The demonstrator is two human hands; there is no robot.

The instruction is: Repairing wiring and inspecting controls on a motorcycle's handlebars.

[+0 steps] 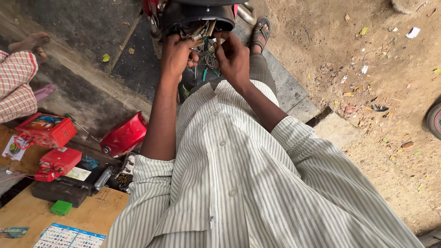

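Right up top, both hands crowd the black rounded headlamp housing (197, 16), tight quarters there. Left hand (178, 55) is curled, fingers pinching the tangle of thin coloured wires (207, 48) hanging beneath it. Right hand (233, 57) bends inward, fingertips nipping the same wires. Open dirt ground (381, 92) lies rightward.
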